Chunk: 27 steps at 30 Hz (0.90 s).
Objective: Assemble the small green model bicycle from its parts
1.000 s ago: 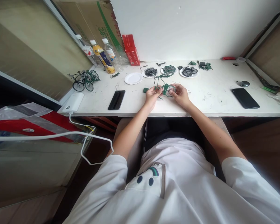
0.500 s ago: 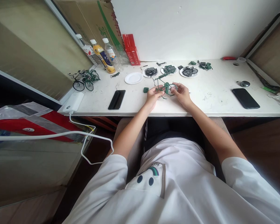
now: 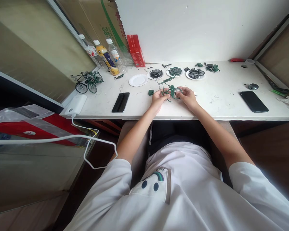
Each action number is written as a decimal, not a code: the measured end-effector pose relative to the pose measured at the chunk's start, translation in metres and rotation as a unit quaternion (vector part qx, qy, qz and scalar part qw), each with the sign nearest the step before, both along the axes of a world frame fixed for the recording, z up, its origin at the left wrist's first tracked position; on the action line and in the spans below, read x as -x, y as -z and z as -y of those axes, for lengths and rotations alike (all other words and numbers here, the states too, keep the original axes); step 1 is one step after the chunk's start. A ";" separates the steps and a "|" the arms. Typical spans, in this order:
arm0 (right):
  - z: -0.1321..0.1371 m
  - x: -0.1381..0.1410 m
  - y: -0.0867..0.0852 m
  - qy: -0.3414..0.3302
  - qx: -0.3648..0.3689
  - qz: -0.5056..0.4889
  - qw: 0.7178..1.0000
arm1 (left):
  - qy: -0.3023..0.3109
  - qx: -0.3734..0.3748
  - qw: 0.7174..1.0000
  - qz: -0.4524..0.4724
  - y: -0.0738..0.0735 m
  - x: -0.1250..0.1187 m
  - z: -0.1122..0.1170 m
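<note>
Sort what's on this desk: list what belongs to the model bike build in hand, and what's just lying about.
In the job:
left hand and right hand, both on the half-built green bike
plates of parts
finished model bikes

Lying about:
two phones
power bank
drink bottles
red box
</note>
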State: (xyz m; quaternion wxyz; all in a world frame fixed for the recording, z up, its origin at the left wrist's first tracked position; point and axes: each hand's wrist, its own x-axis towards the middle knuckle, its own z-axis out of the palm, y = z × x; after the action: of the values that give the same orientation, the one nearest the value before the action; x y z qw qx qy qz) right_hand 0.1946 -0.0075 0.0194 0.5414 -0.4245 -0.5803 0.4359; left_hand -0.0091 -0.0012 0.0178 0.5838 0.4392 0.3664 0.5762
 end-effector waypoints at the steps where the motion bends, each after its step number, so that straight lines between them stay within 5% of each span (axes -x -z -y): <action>1: 0.000 0.000 0.000 -0.002 0.007 0.002 1.000 | 0.001 -0.001 1.000 0.001 0.000 0.000 0.000; 13: 0.005 0.001 -0.005 0.000 0.023 -0.027 0.999 | -0.006 0.015 1.000 -0.003 -0.011 -0.001 0.010; 27: 0.007 0.001 -0.008 -0.018 0.045 -0.057 0.997 | 0.003 -0.016 1.000 0.008 -0.002 0.000 0.003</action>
State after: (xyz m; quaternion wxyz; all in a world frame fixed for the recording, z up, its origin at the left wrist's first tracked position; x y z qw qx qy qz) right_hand 0.1936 -0.0143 0.0272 0.5462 -0.4120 -0.5360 0.4946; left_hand -0.0089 -0.0040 0.0196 0.5813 0.4455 0.3509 0.5835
